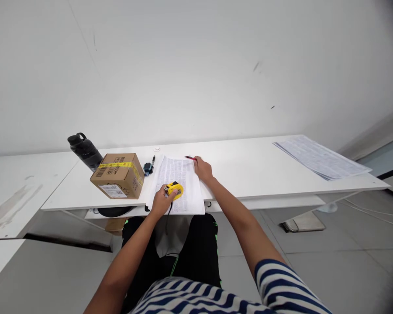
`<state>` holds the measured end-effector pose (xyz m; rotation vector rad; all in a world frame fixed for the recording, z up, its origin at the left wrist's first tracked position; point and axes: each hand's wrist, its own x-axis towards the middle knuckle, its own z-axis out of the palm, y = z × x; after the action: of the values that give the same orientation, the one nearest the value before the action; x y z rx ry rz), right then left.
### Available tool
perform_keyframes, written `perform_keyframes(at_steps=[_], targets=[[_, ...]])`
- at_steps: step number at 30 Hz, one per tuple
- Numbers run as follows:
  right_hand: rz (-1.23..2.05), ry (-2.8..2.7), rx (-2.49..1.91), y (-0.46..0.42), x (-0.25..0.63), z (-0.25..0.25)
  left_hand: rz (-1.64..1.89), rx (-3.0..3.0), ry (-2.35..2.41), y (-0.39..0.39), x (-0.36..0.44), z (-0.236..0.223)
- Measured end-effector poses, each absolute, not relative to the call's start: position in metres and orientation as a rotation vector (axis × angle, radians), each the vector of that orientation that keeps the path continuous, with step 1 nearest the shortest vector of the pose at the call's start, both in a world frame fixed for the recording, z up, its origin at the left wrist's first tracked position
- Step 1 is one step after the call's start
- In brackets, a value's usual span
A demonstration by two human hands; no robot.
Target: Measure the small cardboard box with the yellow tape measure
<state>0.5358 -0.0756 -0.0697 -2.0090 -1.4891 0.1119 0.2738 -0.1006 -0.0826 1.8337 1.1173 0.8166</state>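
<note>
Seen from above, a long white desk [242, 170] stands against a pale, scuffed wall [196, 74]. At the far left of the things on it is a black bottle [87, 152] with a loop handle on its cap, slanted in this wide view and partly hidden behind a cardboard box [121, 176]. The brown box is closed, with yellow printed tape across its top and a white label on the side facing the person. Just right of the box lie a small black-and-blue device [148, 168], too small to identify surely, and a black pen [153, 160] touching or very near it. Next come printed sheets [177, 168], dense with small text, lying at the front of the desk with their lower end at its near edge. Over their lower part, the left hand [162, 202] grasps a yellow and black tape measure [174, 190], thumb against its side. At the upper right corner of the sheets, the right hand [203, 169] has its fingers closed around a red pen [190, 158], which points left above the paper. Well apart, at the right end of the desk, lies a stack of larger printed sheets [317, 158], slightly fanned.
</note>
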Motion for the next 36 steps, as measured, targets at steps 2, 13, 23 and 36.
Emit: perform_keyframes(at_steps=[2, 13, 23, 36], targets=[[0.104, -1.371, -1.951, -0.078, 0.535, -0.071, 0.812, 1.830, 1.099, -0.102, 0.272, -0.082], [0.769, -0.970, -1.353, -0.072, 0.519, -0.082, 0.737, 1.819, 1.095, -0.106, 0.267, -0.074], [0.568, -1.031, -1.556, -0.075, 0.519, -0.089, 0.721, 1.704, 1.072, -0.092, 0.269, -0.073], [0.586, -1.050, -1.583, -0.073, 0.521, -0.093, 0.690, 1.713, 1.031, -0.091, 0.264, -0.073]])
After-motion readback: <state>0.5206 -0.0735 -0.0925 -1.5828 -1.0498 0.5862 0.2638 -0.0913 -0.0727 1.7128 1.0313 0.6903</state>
